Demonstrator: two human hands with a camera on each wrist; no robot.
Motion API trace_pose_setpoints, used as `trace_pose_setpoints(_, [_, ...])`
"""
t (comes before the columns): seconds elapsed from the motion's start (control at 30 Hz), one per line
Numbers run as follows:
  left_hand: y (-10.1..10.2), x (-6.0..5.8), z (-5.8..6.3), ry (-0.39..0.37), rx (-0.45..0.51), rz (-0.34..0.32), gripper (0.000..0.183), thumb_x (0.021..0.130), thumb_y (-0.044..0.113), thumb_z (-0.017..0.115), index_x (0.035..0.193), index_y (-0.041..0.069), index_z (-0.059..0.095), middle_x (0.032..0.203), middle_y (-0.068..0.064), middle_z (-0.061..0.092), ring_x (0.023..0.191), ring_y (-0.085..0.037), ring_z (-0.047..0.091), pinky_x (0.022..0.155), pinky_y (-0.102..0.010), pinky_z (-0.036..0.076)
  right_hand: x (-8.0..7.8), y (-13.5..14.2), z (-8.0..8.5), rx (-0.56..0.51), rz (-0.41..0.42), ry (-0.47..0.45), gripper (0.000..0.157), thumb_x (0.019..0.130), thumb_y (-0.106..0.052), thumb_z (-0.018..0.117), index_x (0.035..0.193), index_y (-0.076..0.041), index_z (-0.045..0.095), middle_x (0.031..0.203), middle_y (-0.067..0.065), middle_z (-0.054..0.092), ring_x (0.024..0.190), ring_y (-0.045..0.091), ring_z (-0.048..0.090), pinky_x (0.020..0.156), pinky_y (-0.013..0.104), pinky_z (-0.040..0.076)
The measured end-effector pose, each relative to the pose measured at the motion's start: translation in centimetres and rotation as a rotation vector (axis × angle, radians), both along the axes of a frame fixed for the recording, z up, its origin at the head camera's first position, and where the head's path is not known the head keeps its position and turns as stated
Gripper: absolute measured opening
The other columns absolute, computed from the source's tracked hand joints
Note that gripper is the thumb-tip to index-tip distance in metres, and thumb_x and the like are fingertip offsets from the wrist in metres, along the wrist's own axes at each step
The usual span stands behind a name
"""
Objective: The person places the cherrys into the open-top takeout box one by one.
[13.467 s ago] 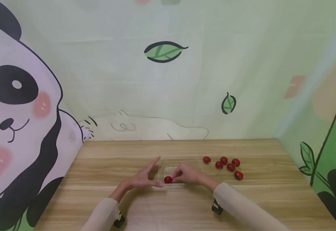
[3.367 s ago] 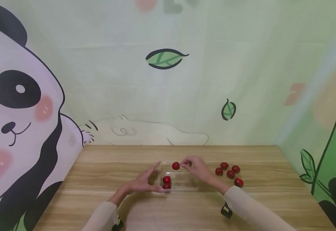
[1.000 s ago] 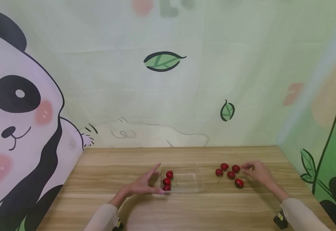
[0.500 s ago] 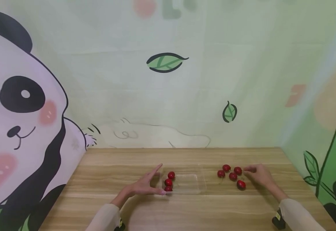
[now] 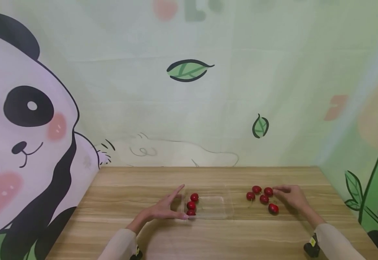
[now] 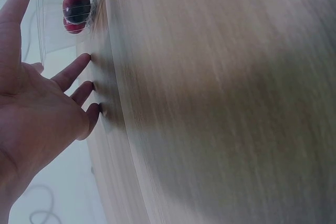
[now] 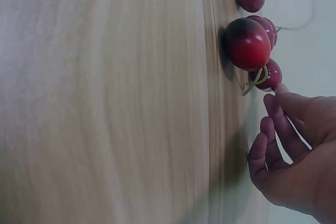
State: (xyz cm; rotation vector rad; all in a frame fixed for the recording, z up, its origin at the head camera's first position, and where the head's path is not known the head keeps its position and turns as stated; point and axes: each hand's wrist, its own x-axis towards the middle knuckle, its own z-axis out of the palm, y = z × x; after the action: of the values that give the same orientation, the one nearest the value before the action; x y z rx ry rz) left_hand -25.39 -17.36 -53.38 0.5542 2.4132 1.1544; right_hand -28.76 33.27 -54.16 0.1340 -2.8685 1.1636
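My left hand [image 5: 163, 208] is spread at the left end of a clear plastic box [image 5: 213, 216], thumb at its near corner and index finger along the far one. Inside that end, three red cherries stand in a row: a far cherry [image 5: 194, 197], a middle cherry [image 5: 190, 205] and a near cherry [image 5: 191, 213]. My right hand [image 5: 291, 196] pinches the stem end of a cherry [image 5: 268, 191] between thumb and fingertip, at the right of a loose group. In the right wrist view the pinched cherry [image 7: 272, 75] sits partly behind a darker cherry [image 7: 248, 44].
Other cherries of the group lie close by: a back cherry [image 5: 256, 189], a left cherry [image 5: 250, 196], a middle cherry [image 5: 264, 199] and a front cherry [image 5: 273, 208]. The wooden table [image 5: 208, 242] ends at a printed panda backdrop [image 5: 208, 108].
Earlier, the right hand held a cherry by its stem over the box; that cherry now stands third in the row. The right hand has moved right to the loose group. The left hand has stayed.
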Motion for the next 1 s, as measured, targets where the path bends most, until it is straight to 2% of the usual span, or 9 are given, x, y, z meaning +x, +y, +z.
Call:
trace_pose_setpoints(0.37, [0.2,0.0,0.3,0.003,-0.014,0.004,0.116,0.082,0.056,0.079,0.166,0.028,0.004,0.16,-0.008,0.044,0.154,-0.047,0.022,0.118,-0.077,0.018,0.1,0.2,0.5,-0.054,-0.043,-0.044,0.028,0.1,-0.015,0.065,0.112,0.008,0.072,0.114,0.027,0.073,0.116,0.048,0.064,0.098,0.054,0.054])
trace_pose_setpoints(0.43, [0.1,0.1,0.3,0.004,-0.013,0.008,0.116,0.082,0.056,0.079,0.166,0.028,0.005,0.159,-0.008,0.044,0.154,-0.046,0.022,0.118,-0.077,0.018,0.1,0.1,0.9,-0.061,-0.039,-0.041,0.028,0.101,-0.017,0.065,0.112,0.008,0.073,0.114,0.027,0.074,0.113,0.046,0.066,0.093,0.046,0.057])
trace_pose_setpoints(0.5, [0.1,0.1,0.1,0.011,-0.006,0.006,0.117,0.081,0.056,0.08,0.166,0.026,0.005,0.159,-0.009,0.045,0.154,-0.046,0.023,0.118,-0.077,0.018,0.2,-0.1,1.3,-0.07,-0.037,-0.04,0.029,0.101,-0.018,0.066,0.112,0.007,0.073,0.114,0.026,0.074,0.102,0.038,0.071,0.082,0.035,0.059])
trace_pose_setpoints(0.57, [0.1,0.0,0.1,0.023,-0.001,0.003,0.117,0.081,0.055,0.08,0.166,0.026,0.005,0.158,-0.01,0.045,0.154,-0.046,0.023,0.118,-0.076,0.018,0.1,-0.4,1.9,-0.087,-0.031,-0.04,0.03,0.1,-0.019,0.066,0.113,0.007,0.073,0.114,0.026,0.074,0.088,0.028,0.071,0.069,0.027,0.056])
trace_pose_setpoints(0.63, [0.0,0.0,-0.1,0.032,0.006,-0.002,0.117,0.081,0.055,0.081,0.166,0.025,0.006,0.158,-0.011,0.046,0.154,-0.045,0.024,0.119,-0.076,0.019,0.2,-0.8,2.5,-0.09,-0.016,-0.038,0.03,0.1,-0.02,0.067,0.113,0.007,0.073,0.114,0.026,0.074,0.082,0.02,0.068,0.062,0.024,0.053])
trace_pose_setpoints(0.7, [0.0,0.0,-0.2,0.03,0.01,-0.011,0.117,0.082,0.055,0.08,0.166,0.024,0.006,0.158,-0.011,0.046,0.154,-0.045,0.024,0.119,-0.075,0.02,0.4,-1.3,3.1,-0.079,0.007,-0.039,0.031,0.1,-0.021,0.067,0.113,0.006,0.074,0.112,0.025,0.075,0.083,0.021,0.069,0.063,0.027,0.055])
trace_pose_setpoints(0.83, [0.0,0.1,-0.2,0.029,0.025,-0.032,0.117,0.082,0.054,0.081,0.166,0.021,0.006,0.157,-0.013,0.045,0.153,-0.046,0.025,0.118,-0.075,0.021,0.6,-2.6,4.2,-0.05,0.056,-0.034,0.029,0.1,-0.022,0.068,0.112,0.003,0.075,0.11,0.021,0.077,0.102,0.03,0.072,0.082,0.035,0.06])
trace_pose_setpoints(0.9, [0.0,0.1,-0.1,0.033,0.03,-0.036,0.117,0.082,0.054,0.08,0.166,0.021,0.006,0.157,-0.014,0.045,0.153,-0.046,0.025,0.118,-0.075,0.021,0.6,-3.6,4.9,-0.076,0.069,-0.05,0.029,0.1,-0.022,0.068,0.113,0.003,0.075,0.111,0.02,0.077,0.106,0.033,0.071,0.085,0.038,0.06])
trace_pose_setpoints(1.0, [-0.1,0.0,0.1,0.035,0.027,-0.026,0.117,0.082,0.054,0.08,0.166,0.023,0.005,0.157,-0.013,0.045,0.153,-0.047,0.026,0.118,-0.075,0.021,0.5,-5.6,6.1,-0.12,0.095,-0.075,0.03,0.099,-0.022,0.069,0.114,0.003,0.075,0.112,0.02,0.077,0.105,0.029,0.072,0.085,0.037,0.06])
